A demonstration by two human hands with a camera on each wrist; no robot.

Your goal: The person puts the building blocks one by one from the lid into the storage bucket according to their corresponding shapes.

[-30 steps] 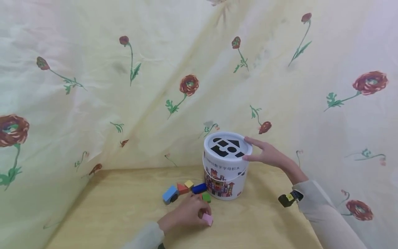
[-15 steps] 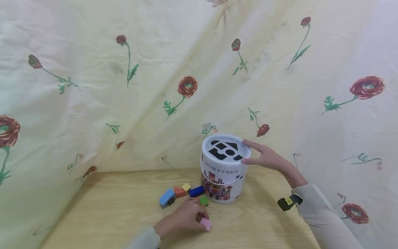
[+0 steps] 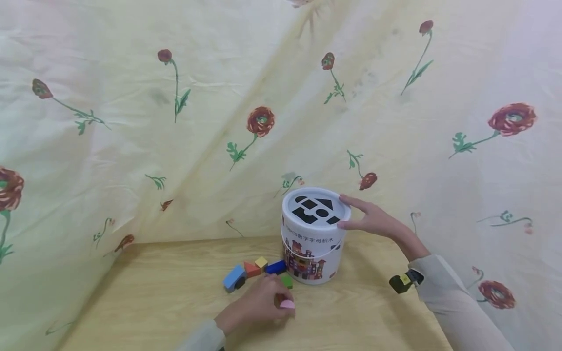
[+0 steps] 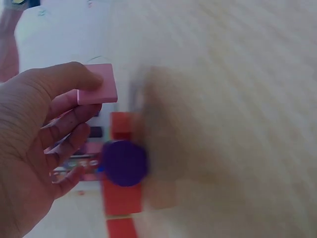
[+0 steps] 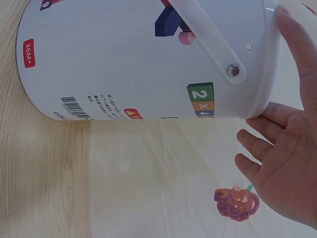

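Pink block (image 3: 287, 304) and left hand (image 3: 259, 298) now sit a touch nearer the bucket (image 3: 311, 265) than in the earlier frame; the block is turned so only a slim strip shows from the head, while the bucket and the right hand keep their places against each other. The left hand pinches the block, in front of the bucket and slightly to its left, thumb on one face; the other fingers curl loosely behind it. Whether the block quite clears the desk (image 3: 373, 312) I cannot tell. The right hand (image 3: 371, 218) is spread wide at the right side of the bucket, thumb and forefinger touching the rim of the lid (image 3: 318, 193), its remaining fingers free.

Close at the bucket's front-left foot lies the green block (image 3: 287, 281), partly behind the left hand. Left of the bucket are the dark blue cylinder (image 3: 275, 267), then the yellow block (image 3: 261, 263), the red block (image 3: 251, 269) and, farthest out, the light blue block (image 3: 234, 278).

The pinch catches little of the pink block, so a further twist could let it slip and drop before the bucket. The left knuckles are near the green block and could nudge it into the bucket. Uneven pressure from the right hand on one side of the rim could tilt the bucket or loosen its lid.
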